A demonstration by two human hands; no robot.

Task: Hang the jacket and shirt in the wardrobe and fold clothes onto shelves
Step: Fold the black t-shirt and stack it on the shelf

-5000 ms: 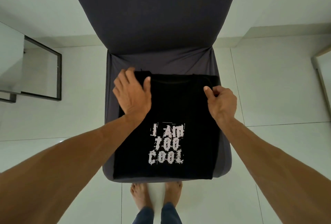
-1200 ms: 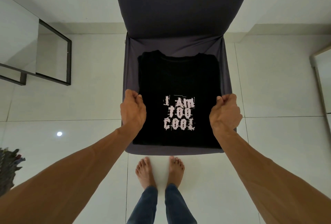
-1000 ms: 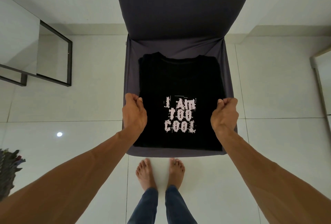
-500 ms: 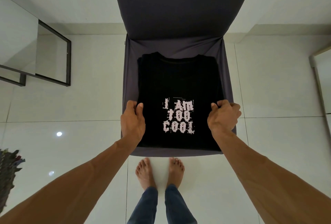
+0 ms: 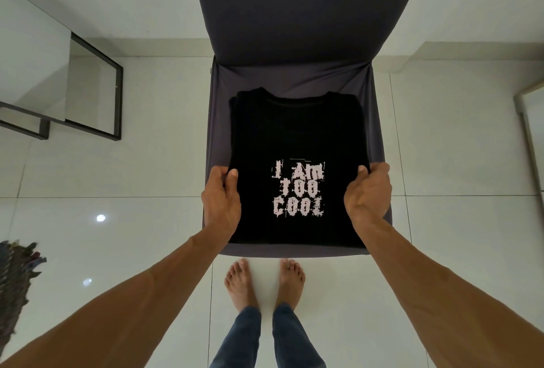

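Observation:
A folded black T-shirt (image 5: 295,132) printed "I AM TOO COOL" lies flat on the seat of a dark grey covered chair (image 5: 294,73), collar toward the chair back. My left hand (image 5: 221,197) grips the shirt's left edge, thumb on top and fingers tucked under. At the right edge my right hand (image 5: 368,191) holds the fold the same way, thumb on top. No wardrobe or shelf is in view.
The chair stands on glossy white floor tiles against a pale wall. A black-framed glass table (image 5: 88,97) is at the left, a fringed rug (image 5: 17,279) at the lower left, a pale frame edge (image 5: 530,120) at the right. My bare feet (image 5: 262,285) stand before the chair.
Five seconds ago my hands were up at the shirt's collar corners. They have since come down to its side edges, and in the last second their grip has closed round both edges.

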